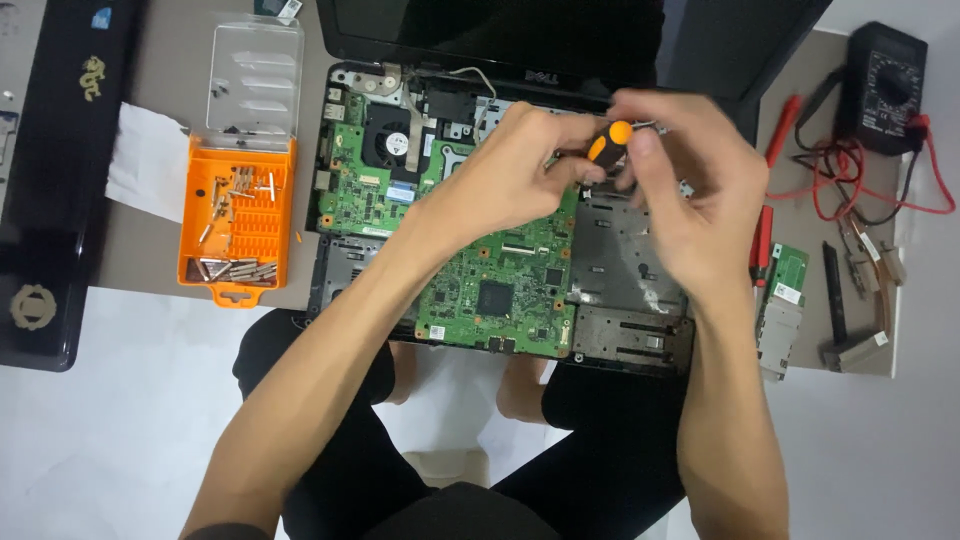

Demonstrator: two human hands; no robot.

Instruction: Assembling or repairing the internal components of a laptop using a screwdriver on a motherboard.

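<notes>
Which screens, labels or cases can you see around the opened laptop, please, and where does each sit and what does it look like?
Laptop screen: top centre, behind the green board, dark rectangle, black frame.
Multimeter display: top right, small grey window on a black meter with red leads.
Bit case: left of the laptop, orange tray with clear lid open.
White label: small rectangle at the green board's near edge.
Sticker: top left, small blue square on a black cover.

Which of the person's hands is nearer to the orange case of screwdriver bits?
Left. The left hand is over the green circuit board, on the side toward the orange bit case. The right hand is farther off, beyond the orange-handled screwdriver both hands touch.
</notes>
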